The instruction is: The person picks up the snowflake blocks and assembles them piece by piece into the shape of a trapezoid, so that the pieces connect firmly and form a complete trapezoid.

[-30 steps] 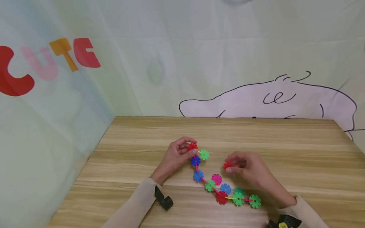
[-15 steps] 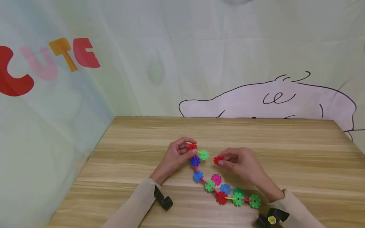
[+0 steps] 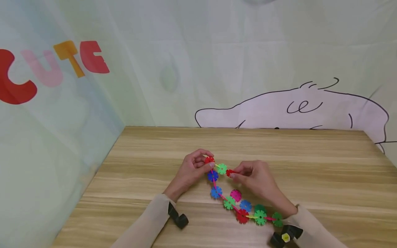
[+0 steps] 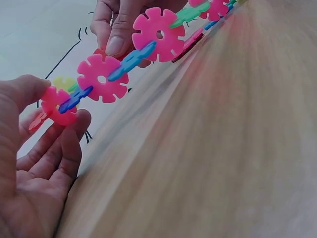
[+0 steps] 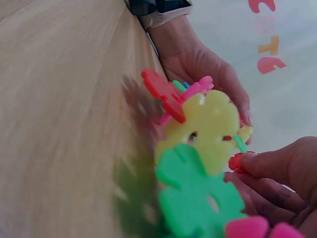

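A chain of slotted plastic snowflake discs curves across the table, with a blue disc and a larger red disc among its links. My left hand holds the chain's far end at a red disc; in the left wrist view, thumb and fingers pinch a pink disc there. Off that end branches a light green disc. Between thumb and fingers, my right hand pinches another red disc, its edge right at the green one. The right wrist view shows this red disc partly hidden by the thumb.
Close beside the chain are a pink disc, a light blue disc and a teal disc. The wooden table ends at a printed cloth backdrop. My right sleeve overlaps the chain's near end.
My right hand has moved left with its red disc, from well right of the light green disc to that disc's edge. The left hand has stayed in place.
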Motion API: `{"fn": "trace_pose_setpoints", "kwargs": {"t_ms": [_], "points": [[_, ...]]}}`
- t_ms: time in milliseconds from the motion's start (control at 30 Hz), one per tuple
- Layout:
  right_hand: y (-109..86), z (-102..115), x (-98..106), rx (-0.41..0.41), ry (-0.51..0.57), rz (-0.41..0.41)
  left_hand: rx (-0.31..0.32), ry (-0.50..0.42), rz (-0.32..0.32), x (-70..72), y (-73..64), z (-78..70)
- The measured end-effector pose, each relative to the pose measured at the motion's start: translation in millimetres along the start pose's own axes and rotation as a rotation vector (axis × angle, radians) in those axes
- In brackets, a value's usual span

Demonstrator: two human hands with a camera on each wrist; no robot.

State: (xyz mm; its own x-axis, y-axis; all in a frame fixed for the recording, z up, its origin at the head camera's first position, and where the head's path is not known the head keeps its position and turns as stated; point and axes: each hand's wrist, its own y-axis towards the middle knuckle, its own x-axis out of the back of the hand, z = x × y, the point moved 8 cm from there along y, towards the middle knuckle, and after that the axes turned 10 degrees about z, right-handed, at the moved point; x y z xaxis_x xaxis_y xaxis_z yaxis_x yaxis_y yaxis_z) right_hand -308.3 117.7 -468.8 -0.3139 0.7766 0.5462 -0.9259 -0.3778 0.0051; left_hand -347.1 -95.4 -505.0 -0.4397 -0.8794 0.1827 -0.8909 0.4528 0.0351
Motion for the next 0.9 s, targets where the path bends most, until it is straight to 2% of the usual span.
{"fn": "trace_pose_setpoints", "kwargs": {"t_ms": [267,533,900], "points": [[1.7,2.1,-3.2,0.059,0.042,-0.077,-0.016,-0.007,-0.017,4.9,-1.4,1.5],[3.1,3.3,-2.6,0.112,0.040,-0.130,0.006,-0.032,-0.029,5.7,-0.4,4.5],[6.4,7.3,1.9,0.207,-0.024,-0.111,0.028,-0.062,-0.005,3.6,1.8,5.2]]}}
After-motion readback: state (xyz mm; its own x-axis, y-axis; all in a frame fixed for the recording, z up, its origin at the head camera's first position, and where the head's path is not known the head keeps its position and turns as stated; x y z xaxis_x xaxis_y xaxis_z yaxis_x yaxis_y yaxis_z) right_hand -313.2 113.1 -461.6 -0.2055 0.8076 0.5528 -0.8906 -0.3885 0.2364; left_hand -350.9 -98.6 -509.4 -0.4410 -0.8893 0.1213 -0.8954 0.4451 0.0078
